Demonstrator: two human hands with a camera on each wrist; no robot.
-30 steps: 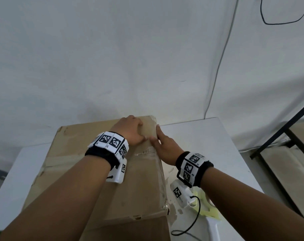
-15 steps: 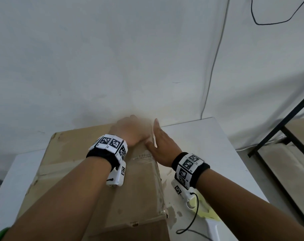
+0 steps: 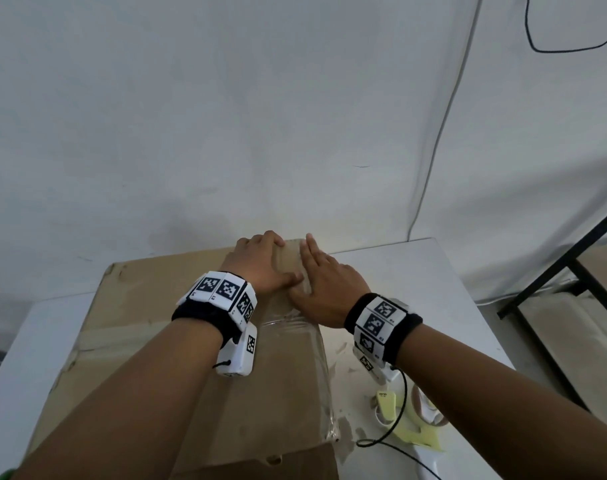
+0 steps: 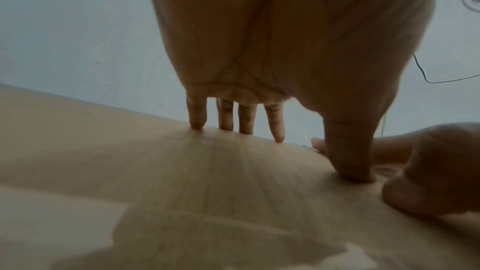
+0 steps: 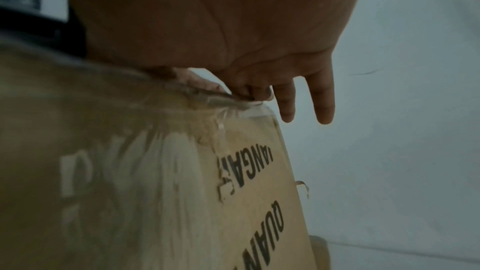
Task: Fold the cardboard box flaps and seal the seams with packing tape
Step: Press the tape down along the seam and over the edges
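A brown cardboard box [image 3: 149, 306] with shut flaps stands on the white table [image 3: 409, 271]. My left hand [image 3: 260, 261] presses on the box top at its far right corner, fingers straight with the tips [image 4: 226, 124] near the far edge and the thumb down. My right hand [image 3: 324, 282] lies flat beside it along the top right edge, over wrinkled clear tape [image 3: 288, 322]. In the right wrist view two straight fingers [image 5: 322, 100] reach past the edge above the printed box side [image 5: 259, 192], where the tape [image 5: 233, 106] folds over.
A tape roll in a pale yellow dispenser [image 3: 423, 407] lies on the table right of the box, under my right forearm. A black metal frame [image 3: 555, 282] stands past the table's right side. A white wall rises close behind the box.
My right hand has slid a little along the right edge toward the far corner and lies flatter on the top. The left hand stays pressing at the corner.
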